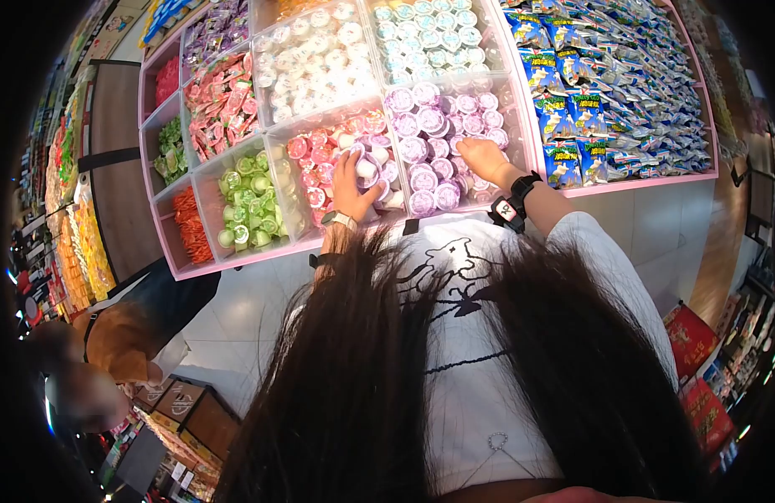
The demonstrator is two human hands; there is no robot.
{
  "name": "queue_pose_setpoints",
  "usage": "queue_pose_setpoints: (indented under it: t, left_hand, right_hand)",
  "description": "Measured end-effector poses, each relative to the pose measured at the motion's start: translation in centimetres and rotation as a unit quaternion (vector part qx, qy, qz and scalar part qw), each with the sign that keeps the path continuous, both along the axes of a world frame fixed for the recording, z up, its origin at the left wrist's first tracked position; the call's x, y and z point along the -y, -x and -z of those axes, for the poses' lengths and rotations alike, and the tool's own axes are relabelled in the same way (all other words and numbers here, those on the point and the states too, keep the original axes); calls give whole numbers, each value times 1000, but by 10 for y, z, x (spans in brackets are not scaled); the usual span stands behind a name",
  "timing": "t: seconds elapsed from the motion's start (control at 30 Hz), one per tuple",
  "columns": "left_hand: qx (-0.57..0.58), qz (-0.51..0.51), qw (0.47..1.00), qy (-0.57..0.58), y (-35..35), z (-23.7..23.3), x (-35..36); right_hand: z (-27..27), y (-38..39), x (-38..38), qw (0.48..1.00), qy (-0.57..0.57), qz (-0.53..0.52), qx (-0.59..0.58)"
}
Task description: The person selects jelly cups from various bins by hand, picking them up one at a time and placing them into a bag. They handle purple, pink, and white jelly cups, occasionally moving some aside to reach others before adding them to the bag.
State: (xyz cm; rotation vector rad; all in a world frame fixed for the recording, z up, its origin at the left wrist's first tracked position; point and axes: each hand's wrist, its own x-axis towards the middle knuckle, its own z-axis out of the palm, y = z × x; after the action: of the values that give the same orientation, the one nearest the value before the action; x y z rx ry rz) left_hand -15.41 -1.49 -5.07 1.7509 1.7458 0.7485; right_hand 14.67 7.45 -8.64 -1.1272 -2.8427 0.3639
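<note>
Bright light falls on the purple-lidded cups (446, 195), while the blue-and-silver packets (639, 101) glint and the pale floor (243, 306) carries a soft glare. The wide lens bends the outer scene toward black rounded edges, and the person (124, 342) at lower left is partly blurred

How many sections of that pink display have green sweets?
2: one holds small green pieces at the left edge, the other green cups just left of the red cups. Others may be cut off above.

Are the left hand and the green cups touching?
Apart: the head view shows red cups and a divider between the left hand and the green cups.
</note>
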Motion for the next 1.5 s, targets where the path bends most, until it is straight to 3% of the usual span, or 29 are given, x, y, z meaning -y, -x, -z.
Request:
queue_pose_setpoints:
  t: [0.17, 0.3, 0.43, 0.53, 0.87, 1.07, 1.17, 1.3, 1.5]
  left_hand:
    - [2, -2, 1000, 0, -2, -3, -1]
    - [11, 0, 1000, -5, 1, 2, -2]
    - [13, 2, 1000, -2, 1, 4, -2]
    - [11, 2, 1000, -6, 1, 4, -2]
    - [9, 5, 1000, -9, 2, 4, -1]
    - [13, 3, 1000, -8, 3, 7, -1]
    - [8, 2, 1000, -5, 1, 4, -2]
    - [23, 1, 1000, -9, 0, 0, -1]
    - [11, 2, 1000, -13, 0, 2, -1]
  right_hand:
    - [-33, -9, 7, 984, 70, 163, -33]
    - [-50, -20, 8, 933, 182, 282, 129]
    - [-34, -22, 11, 947, 175, 246, 108]
    - [-27, -16, 11, 965, 102, 239, 35]
    - [-13, -18, 8, 967, 103, 231, 12]
    - [-15, -9, 11, 878, 283, 384, 33]
    - [-27, 1, 12, 719, 567, 401, 27]
    - [-13, 4, 17, 765, 518, 382, 27]
    - [43, -6, 15, 743, 509, 434, 1]
